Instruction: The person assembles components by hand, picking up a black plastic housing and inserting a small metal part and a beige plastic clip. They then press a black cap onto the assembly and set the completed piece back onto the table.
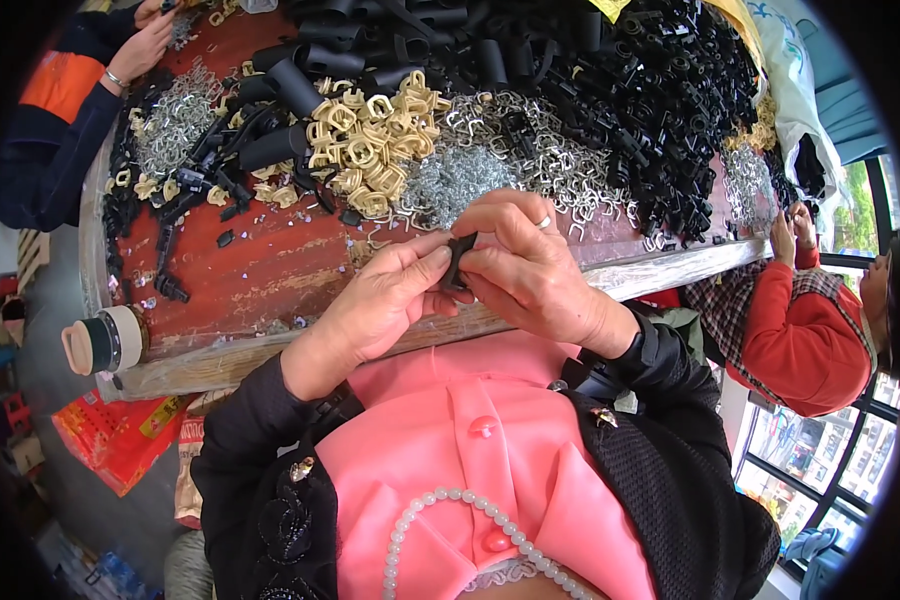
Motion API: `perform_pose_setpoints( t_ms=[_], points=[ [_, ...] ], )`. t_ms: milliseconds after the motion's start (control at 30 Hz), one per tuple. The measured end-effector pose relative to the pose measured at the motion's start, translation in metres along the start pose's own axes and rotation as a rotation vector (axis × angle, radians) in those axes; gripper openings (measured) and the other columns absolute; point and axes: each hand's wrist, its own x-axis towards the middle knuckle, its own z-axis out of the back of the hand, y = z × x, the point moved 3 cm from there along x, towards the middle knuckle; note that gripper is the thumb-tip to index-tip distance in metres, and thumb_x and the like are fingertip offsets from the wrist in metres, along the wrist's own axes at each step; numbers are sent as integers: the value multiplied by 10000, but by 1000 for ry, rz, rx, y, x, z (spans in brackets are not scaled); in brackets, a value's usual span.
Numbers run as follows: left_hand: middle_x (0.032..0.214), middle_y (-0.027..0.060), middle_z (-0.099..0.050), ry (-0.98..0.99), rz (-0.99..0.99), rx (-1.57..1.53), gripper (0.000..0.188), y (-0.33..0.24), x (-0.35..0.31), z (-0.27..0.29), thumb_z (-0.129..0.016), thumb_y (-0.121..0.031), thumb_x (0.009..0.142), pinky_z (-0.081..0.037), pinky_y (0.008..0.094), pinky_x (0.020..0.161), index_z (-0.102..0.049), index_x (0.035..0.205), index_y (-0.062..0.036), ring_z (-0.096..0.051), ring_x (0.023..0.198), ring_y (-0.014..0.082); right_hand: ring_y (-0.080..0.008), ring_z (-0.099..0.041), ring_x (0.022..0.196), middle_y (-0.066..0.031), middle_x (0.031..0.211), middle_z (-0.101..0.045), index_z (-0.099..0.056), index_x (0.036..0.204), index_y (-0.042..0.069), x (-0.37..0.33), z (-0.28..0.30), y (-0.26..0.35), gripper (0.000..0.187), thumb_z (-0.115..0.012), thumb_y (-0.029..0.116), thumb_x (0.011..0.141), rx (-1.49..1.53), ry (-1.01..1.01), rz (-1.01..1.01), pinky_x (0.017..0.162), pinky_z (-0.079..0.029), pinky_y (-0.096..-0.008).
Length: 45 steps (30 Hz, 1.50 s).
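Observation:
Just above the table's near edge, my left hand [392,293] and my right hand [533,272] meet around a small black plastic part [458,262]. The left thumb and fingers pinch it from one side. Fingers of the right hand close on its other side and cover much of it, so its exact kind is hidden. Behind my hands lies a heap of small silvery metal pieces [460,182]. Beige plastic buckle-like pieces [372,140] are piled to its left, and bent U-shaped metal pieces [570,170] spread to its right.
Black tubes and straps [370,45] and a large heap of black plastic parts [660,110] cover the far table [270,265]. A lidded cup [105,340] stands at the left corner. Co-workers sit at far left, in dark sleeves [55,140], and right, in a red top [805,335].

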Motion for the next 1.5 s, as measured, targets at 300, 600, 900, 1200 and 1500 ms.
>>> perform_pose_setpoints(
  t_ms=[300,600,900,1200,1500],
  points=[
    [1019,15,-510,36,18,159,368,6,2,-2,-417,-236,896,-414,220,718,-390,1201,-33,-500,878,85,-248,-468,905,-68,945,-500,-557,694,44,-3,-5,-5,171,-640,16,547,65,85,-90,762,-338,-359],
    [1049,27,-513,6,55,93,371,8,3,1,-445,-203,882,-418,220,737,-393,1201,-21,-509,886,99,-238,-473,882,-56,911,-507,-570,702,58,-6,-7,-12,151,-645,32,574,104,52,-90,762,-346,-350],
    [1023,78,-542,-33,50,-62,346,2,-2,13,-476,-142,864,-457,245,766,-417,1169,10,-558,902,165,-251,-518,773,-83,909,-524,-531,941,67,-49,33,-78,261,-613,125,700,-645,83,-329,633,-411,-330],
    [1003,116,-551,-52,4,-52,338,3,-6,15,-494,-143,853,-469,247,753,-435,1142,22,-567,908,203,-257,-520,584,-98,756,-534,-532,893,46,-58,24,-106,185,-596,108,731,-403,102,-464,530,-426,-316],
    [954,79,-568,-74,-8,-82,267,2,-3,14,-508,-122,846,-463,259,745,-489,1084,-1,-574,879,191,-115,-529,554,-51,700,-581,-556,856,0,-74,29,-115,116,-580,84,778,245,-161,-801,523,-435,-223]
  ],
)
